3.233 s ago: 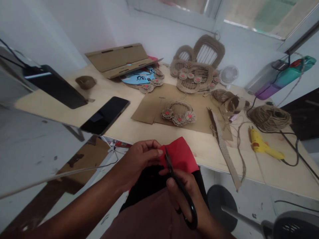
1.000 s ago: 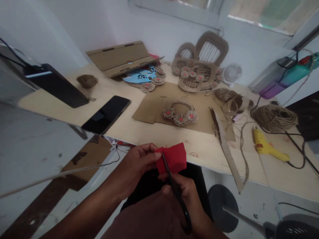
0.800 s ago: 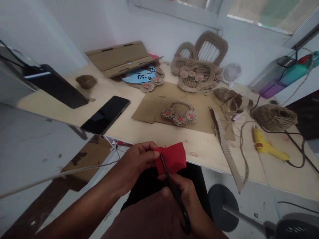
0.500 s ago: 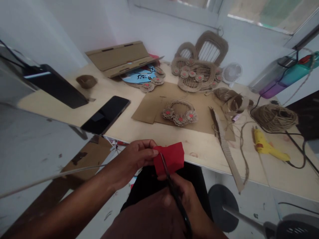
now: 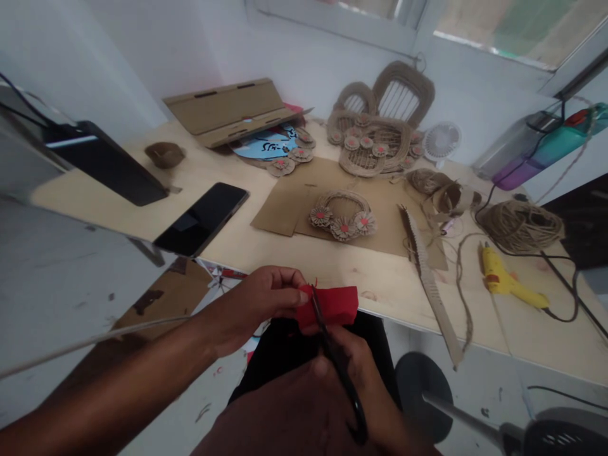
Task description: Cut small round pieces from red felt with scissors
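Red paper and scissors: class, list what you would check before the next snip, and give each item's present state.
1. Left hand pinches the red paper at its left end: ok.
2. Right hand grips the black scissors by the handles: ok.
3. Blades meet the paper: ok.
4. Left fingertips well away from the blades: not ok, they sit right beside them.
5. Paper held off the table, in front of its edge: ok.
6. Cut line marked on the paper: cannot tell.

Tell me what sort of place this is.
Probably a home craft bench. A yellow glue gun, a ball of twine and woven wreaths lie on the wooden table, while scissors cut red paper.
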{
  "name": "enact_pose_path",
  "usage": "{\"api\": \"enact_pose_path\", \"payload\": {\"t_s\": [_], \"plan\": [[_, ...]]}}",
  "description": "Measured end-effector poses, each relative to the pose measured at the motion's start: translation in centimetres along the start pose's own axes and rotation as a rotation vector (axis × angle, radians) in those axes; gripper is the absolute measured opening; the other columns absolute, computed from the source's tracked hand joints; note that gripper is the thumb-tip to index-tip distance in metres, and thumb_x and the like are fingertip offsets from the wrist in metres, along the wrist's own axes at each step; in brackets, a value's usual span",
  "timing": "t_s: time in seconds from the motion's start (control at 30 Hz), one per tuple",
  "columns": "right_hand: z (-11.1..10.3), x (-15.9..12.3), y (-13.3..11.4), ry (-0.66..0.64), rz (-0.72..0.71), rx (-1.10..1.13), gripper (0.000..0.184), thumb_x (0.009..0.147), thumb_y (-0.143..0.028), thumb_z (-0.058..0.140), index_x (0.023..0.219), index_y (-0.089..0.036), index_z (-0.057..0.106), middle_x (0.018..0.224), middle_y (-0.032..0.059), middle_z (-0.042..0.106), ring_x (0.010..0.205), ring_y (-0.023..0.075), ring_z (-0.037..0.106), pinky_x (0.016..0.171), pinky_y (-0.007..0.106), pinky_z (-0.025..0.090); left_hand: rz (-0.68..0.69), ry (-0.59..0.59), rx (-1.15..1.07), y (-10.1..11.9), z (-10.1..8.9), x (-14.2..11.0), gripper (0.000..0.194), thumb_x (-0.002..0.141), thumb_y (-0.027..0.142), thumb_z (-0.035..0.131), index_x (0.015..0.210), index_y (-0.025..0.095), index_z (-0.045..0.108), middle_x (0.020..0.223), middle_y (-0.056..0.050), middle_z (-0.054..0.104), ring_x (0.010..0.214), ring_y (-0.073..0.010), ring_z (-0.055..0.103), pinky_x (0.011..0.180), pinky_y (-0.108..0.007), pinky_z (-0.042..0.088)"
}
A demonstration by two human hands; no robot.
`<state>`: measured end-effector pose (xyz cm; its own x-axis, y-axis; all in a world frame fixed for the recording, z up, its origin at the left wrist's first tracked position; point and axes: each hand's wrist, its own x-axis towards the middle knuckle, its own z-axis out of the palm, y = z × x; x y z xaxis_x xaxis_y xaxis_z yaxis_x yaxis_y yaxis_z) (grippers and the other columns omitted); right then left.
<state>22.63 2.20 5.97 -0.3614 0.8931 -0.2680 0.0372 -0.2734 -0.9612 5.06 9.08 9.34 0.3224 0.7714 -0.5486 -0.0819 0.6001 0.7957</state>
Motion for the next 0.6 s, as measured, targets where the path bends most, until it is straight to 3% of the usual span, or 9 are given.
{"api": "enact_pose_path", "payload": {"t_s": [0.27,0.6], "plan": [[-0.02,0.43,-0.36,-0.009,-0.123,-0.039,0.043,0.085,-0.058,0.056,0.096,-0.018,0.067,0.070,0.0011,0.054,0.066,0.0169,0.050,0.071,0.031,0.047,-0.002,-0.020,0.166,0.61,0.10,0.19,0.015,0.065,0.027,0.068,0.059,0.020,0.056,0.057,0.002,0.065,0.058,-0.0147,0.056,0.058,-0.027,0.038],[0.00,0.80,-0.76,0.015,-0.077,-0.002,0.045,0.082,-0.060,0.057,0.084,-0.017,0.068,0.061,-0.0018,0.044,0.058,0.0144,0.042,0.067,0.030,0.046,-0.043,-0.009,0.206,0.89,0.45,0.46,0.011,0.059,0.023,0.065,0.056,0.019,0.056,0.054,0.006,0.059,0.056,-0.0108,0.047,0.058,-0.024,0.036]]}}
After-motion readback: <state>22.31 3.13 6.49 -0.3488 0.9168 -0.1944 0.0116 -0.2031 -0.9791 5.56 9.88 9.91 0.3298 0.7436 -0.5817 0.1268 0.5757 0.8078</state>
